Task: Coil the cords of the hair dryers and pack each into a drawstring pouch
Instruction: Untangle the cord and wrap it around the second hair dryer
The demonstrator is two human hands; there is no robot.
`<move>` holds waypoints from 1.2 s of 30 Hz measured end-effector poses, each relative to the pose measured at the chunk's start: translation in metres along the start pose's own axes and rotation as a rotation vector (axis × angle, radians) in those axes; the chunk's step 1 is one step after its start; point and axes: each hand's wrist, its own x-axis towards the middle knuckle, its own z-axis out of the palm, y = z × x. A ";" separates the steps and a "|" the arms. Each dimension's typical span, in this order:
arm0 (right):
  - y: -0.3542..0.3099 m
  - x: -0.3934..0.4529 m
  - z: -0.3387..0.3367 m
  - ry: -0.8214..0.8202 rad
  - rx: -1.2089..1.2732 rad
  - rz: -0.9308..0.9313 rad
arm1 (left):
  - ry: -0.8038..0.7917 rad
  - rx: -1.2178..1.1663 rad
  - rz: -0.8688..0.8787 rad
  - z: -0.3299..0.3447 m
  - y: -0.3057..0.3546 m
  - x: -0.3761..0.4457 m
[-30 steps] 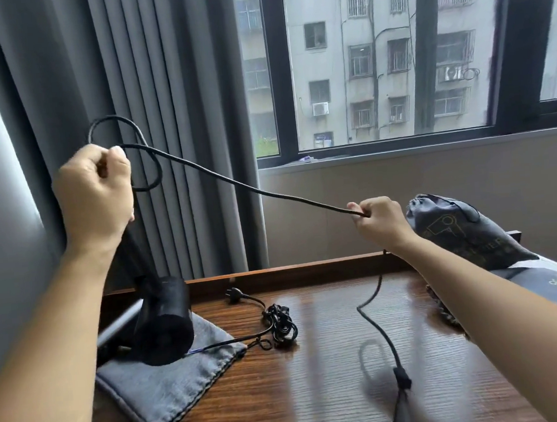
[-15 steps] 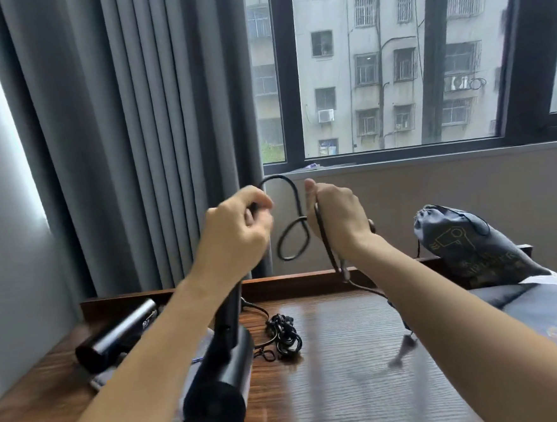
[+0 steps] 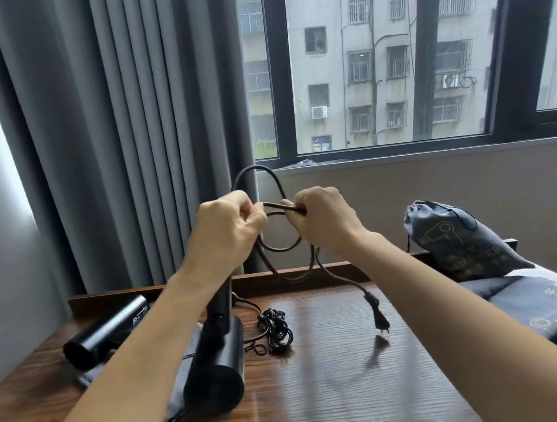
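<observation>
The hair dryer at lower centre and its looped cord are black, as is the second dryer at left. The filled pouch at right is dark grey-blue with a gold dryer emblem (lettering also gold). The table shows brown wood grain; the curtain at upper left is plain grey.

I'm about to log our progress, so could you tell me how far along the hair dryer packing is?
Done: one filled pouch lies at right, apparently packed. In hand: both the left hand and right hand hold loops of the cord of a hanging hair dryer; its plug hangs free. Left: finish this coil, pouch it, and pack the second dryer on the table.
</observation>
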 end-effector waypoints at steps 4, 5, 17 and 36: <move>0.033 -0.007 -0.001 0.023 -0.052 -0.125 | 0.067 0.055 0.050 -0.022 -0.014 0.002; 0.047 -0.010 0.000 0.050 -0.059 -0.108 | 0.113 0.076 0.040 -0.032 -0.019 0.005; 0.104 -0.036 0.030 0.199 -0.012 0.212 | 0.186 -0.007 -0.085 -0.058 -0.040 0.010; 0.147 -0.109 0.128 -0.391 -0.240 0.382 | 0.031 -0.309 -0.449 -0.026 -0.020 0.006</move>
